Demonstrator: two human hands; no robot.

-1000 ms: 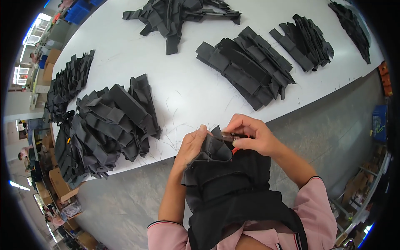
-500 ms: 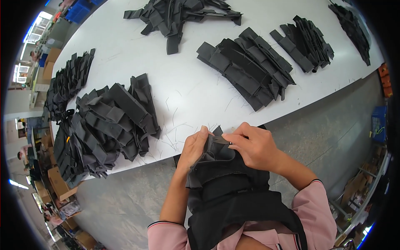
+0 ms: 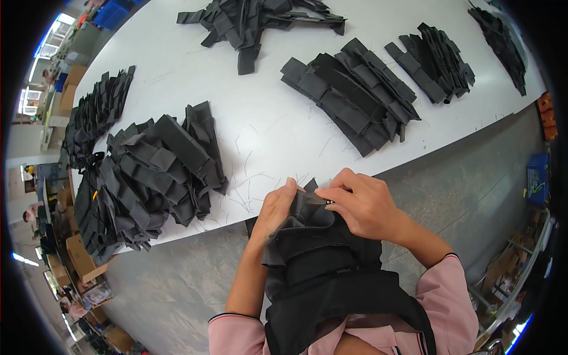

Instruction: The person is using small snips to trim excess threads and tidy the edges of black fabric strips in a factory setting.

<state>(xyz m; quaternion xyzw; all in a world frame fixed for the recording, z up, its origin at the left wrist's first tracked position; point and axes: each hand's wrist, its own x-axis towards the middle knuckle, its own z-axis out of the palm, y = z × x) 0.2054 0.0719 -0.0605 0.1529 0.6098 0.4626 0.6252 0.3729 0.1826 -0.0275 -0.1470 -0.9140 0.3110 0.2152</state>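
Observation:
My left hand (image 3: 276, 208) pinches the upper end of a dark grey fabric strip (image 3: 309, 219), thumb pointing up along its edge. The strip hangs in folds over my lap, against black clothing (image 3: 331, 260). From the right, my right hand (image 3: 368, 206) is closed around small metal thread snips (image 3: 318, 201). Their pointed blades lie against the fabric, close to my left fingertips, and a pivot shows by my right fingers. The handles are hidden inside that hand. Whether the blades are parted I cannot tell.
Just beyond my hands is a white table (image 3: 260, 127) strewn with loose thread ends. A large heap of dark fabric strips (image 3: 160, 171) lies at left, a stacked bundle (image 3: 355, 97) at right, and a loose pile (image 3: 248, 26) at the back. A blue crate (image 3: 537, 177) stands on the floor.
My right hand has shifted very slightly, its knuckles turning a little. The strip's folds have moved a bit, and both hands keep their hold.

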